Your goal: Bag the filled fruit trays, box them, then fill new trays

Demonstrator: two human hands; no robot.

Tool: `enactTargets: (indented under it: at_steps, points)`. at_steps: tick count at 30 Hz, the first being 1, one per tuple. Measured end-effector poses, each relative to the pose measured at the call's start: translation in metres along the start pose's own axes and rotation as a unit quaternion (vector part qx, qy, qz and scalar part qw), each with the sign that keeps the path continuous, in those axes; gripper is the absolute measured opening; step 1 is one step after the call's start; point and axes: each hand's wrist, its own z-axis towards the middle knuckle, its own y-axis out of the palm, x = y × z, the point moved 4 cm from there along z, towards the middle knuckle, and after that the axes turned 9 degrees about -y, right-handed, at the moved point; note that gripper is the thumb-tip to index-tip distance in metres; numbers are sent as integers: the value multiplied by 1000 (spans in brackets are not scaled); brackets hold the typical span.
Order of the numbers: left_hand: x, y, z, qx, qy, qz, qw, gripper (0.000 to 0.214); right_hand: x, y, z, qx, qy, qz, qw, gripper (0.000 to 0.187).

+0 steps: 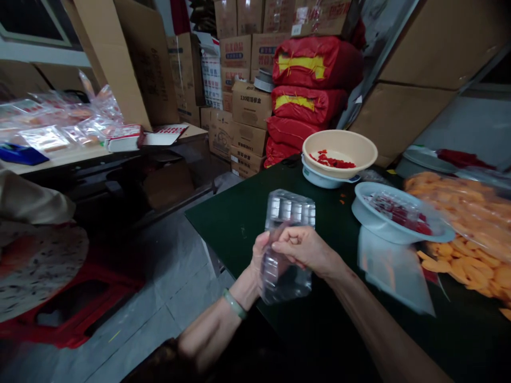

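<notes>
Both my hands hold a clear plastic clamshell tray point(290, 213) upright over the near left part of a dark green table point(239, 213). My left hand point(257, 255), with a green bangle on its wrist, grips the tray from behind at its left side. My right hand point(303, 247) is closed over the tray's front, fingers curled round its middle. The tray has several small moulded compartments along its top.
A beige bowl point(339, 143) with red pieces sits on a white one at the table's back. A white bowl point(399, 215) with a plastic bag stands right, beside a heap of orange slices point(467, 234). Red sacks point(315, 64) and cardboard boxes are stacked behind. A red stool point(72, 303) stands left.
</notes>
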Motion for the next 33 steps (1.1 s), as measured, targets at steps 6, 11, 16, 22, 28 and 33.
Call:
enactTargets:
  at_steps: [6, 11, 16, 22, 28, 33]
  points:
    - [-7, -5, -2, -21, -30, 34, 999, 61, -2, -4, -8, 5, 4, 54, 999, 37]
    - [-9, -8, -5, -13, -50, 50, 997, 63, 1, -1, -10, 8, 3, 79, 997, 37]
    - [-9, -15, -5, -26, -79, 53, 995, 72, 10, -2, -1, -19, 18, 77, 997, 34]
    - [10, -22, -3, 73, -39, -9, 996, 49, 6, 2, 13, -3, -4, -109, 994, 24]
    - [40, -22, -2, 77, -23, -49, 996, 35, -20, 11, 16, 3, -146, -224, 964, 19]
    - [94, -53, -17, 73, 26, -77, 994, 55, -17, -44, 29, 111, -150, -23, 982, 25]
